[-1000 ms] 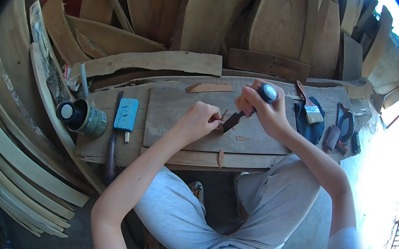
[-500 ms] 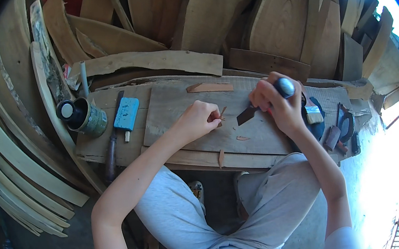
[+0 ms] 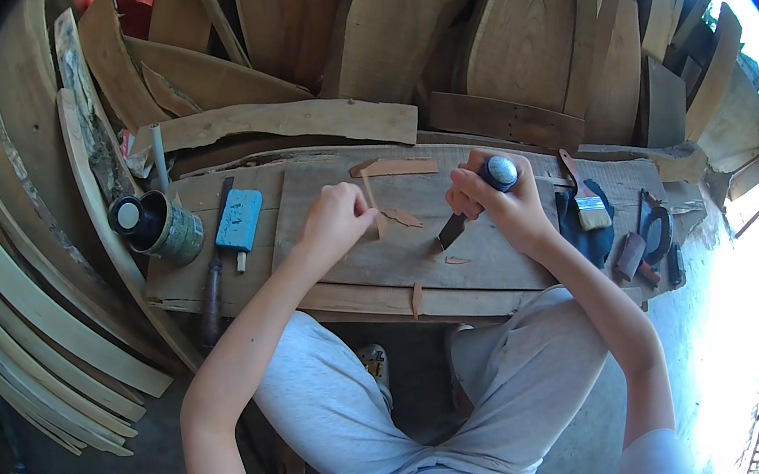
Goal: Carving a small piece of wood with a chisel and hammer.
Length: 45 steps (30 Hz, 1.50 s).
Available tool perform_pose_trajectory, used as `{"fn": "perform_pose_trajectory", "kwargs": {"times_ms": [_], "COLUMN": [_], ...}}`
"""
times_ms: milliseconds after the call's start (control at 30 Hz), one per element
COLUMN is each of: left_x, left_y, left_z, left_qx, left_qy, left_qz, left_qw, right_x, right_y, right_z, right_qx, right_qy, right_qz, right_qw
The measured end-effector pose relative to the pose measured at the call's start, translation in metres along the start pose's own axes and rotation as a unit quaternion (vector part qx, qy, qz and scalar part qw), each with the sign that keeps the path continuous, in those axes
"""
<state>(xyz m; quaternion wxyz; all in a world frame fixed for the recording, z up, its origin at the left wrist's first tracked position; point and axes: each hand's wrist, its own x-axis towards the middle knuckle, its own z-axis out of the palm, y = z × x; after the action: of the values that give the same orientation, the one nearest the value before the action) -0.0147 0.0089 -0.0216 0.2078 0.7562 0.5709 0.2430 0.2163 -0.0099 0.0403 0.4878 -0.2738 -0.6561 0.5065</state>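
Note:
My left hand (image 3: 336,216) pinches a thin tan wooden strip (image 3: 368,185) above the board (image 3: 325,253). My right hand (image 3: 499,203) is closed around the dark handle, topped with metal, of a chisel-like blade (image 3: 450,231), whose tip is at the board's surface. A jagged reddish-tan scrap (image 3: 402,219) lies between my hands. A longer piece (image 3: 399,167) lies behind them, and small slivers (image 3: 417,297) lie nearer me.
A can with a dark container (image 3: 175,234), a blue block (image 3: 238,221) and a long-handled tool (image 3: 213,305) stand or lie left. A paintbrush (image 3: 590,209), dark cloth and hand tools (image 3: 650,242) lie right. Stacked curved planks (image 3: 382,28) surround the bench's back and left.
My left hand has moved left and up with the strip. A jagged scrap now shows on the board beside it. My right hand moved right, then came back left, lowering the blade to the board.

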Motion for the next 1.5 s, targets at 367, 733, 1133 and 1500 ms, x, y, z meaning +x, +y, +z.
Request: {"fn": "perform_pose_trajectory", "kwargs": {"times_ms": [367,733,1133,1500], "left_x": [-0.006,-0.001,-0.007,-0.005], "left_y": [0.008,0.007,0.007,0.005], "left_z": [-0.002,0.005,-0.006,0.005], "left_qx": [-0.013,-0.037,-0.038,-0.047], "left_qy": [-0.032,-0.086,-0.102,-0.104], "left_qz": [-0.022,-0.018,-0.037,0.048], "left_qw": [0.999,0.995,0.993,0.992], "right_x": [0.002,0.004,0.007,0.001], "right_y": [-0.022,0.002,0.012,0.013], "right_z": [-0.014,0.001,0.009,-0.008], "right_qx": [0.029,0.002,-0.007,0.064], "right_qy": [0.049,0.002,0.028,0.028], "right_qz": [-0.006,0.049,0.036,0.035], "right_qw": [0.998,0.999,0.999,0.997]}}
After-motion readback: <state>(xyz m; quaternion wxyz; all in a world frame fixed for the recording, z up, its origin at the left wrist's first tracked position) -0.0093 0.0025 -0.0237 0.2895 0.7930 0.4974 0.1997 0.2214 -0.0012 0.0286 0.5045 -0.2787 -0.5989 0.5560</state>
